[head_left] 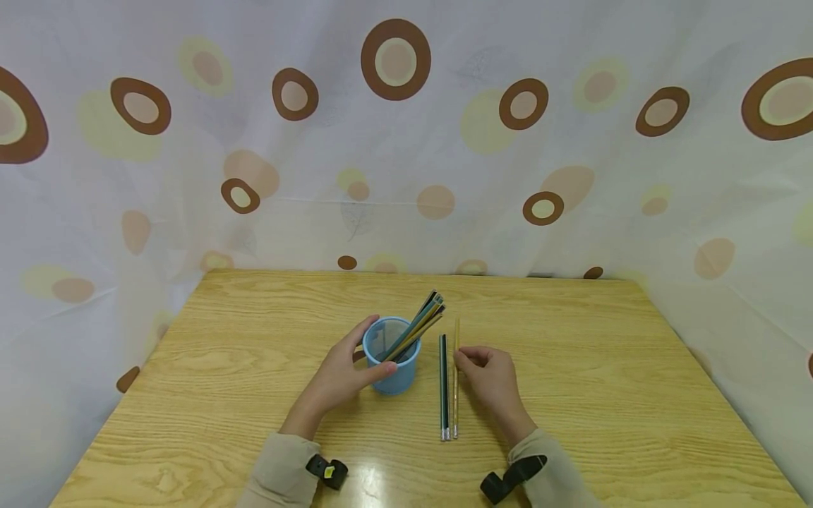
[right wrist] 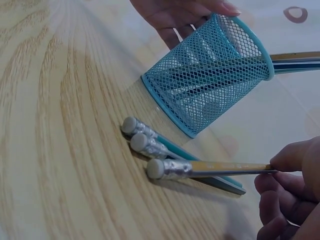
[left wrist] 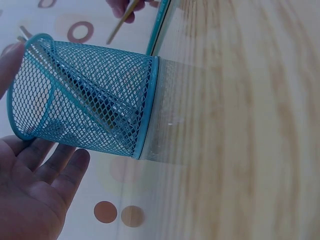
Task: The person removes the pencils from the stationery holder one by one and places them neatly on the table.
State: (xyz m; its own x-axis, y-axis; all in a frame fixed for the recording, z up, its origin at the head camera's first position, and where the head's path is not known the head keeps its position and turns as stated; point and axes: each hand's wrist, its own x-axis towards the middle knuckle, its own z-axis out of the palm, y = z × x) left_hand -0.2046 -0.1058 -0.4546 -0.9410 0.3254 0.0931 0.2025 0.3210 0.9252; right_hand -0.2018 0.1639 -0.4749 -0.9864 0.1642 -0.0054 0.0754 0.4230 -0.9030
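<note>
A light-blue mesh pencil cup [head_left: 395, 379] stands upright on the table, with several pencils [head_left: 416, 327] leaning to the right inside it. My left hand [head_left: 336, 377] holds the cup near its rim, thumb in front and fingers round the far left side. Just right of the cup, a green pencil [head_left: 442, 395] and a black pencil [head_left: 447, 388] lie side by side, eraser ends towards me. Beside them is a yellow pencil [right wrist: 220, 167], which my right hand [head_left: 492, 377] pinches between thumb and index finger; its eraser end is near the other two erasers.
The wood-grain table [head_left: 584, 381] reaches back to a pale curtain [head_left: 483, 233] with brown and yellow circles, which also hangs at both sides. Black straps [head_left: 514, 478] with small devices sit on both wrists over beige sleeves [head_left: 552, 473].
</note>
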